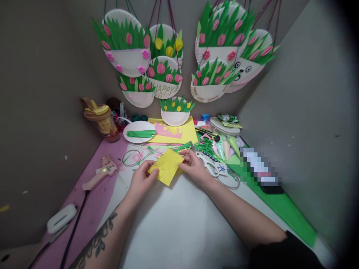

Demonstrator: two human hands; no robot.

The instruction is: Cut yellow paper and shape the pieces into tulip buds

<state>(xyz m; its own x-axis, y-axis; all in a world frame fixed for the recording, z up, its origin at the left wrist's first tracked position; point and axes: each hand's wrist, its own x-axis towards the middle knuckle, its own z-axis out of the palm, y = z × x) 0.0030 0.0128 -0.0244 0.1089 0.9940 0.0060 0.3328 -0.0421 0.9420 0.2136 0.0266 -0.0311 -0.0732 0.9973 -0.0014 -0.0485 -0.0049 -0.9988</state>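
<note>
Above the middle of the table I hold a piece of yellow paper (167,166), tilted and roughly square. My left hand (144,176) pinches its left edge between thumb and fingers. At the upper right edge, my right hand (194,169) grips the same paper. White-handled scissors (207,163) lie just beyond my right hand. Behind the paper is a white paper plate (137,135) with folded green strips across it. Farther back, yellow sheets (192,130) and a pink sheet with cut-out holes (168,129) lie flat.
A pink glue gun (102,172) with a black cord lies at left, near a tumbler (102,123). Green paper scraps (206,145), piping bags (226,147) and a phone (260,170) are at right. Decorated paper-plate baskets (126,61) hang on the back wall.
</note>
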